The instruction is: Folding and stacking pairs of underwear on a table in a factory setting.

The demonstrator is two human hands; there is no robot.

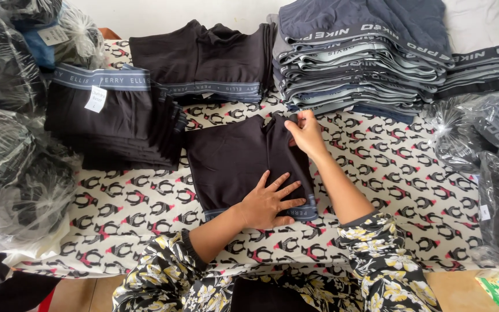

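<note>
Left hand (270,202) flat, fingers spread, pressing black garment (232,162); right hand (304,133) pinching its upper edge

Bright, even daylight, soft shadows close under the folded black garment (232,162); white glare on the clear plastic bags (12,167) left of it; sharp focus, slight edge bending
</note>
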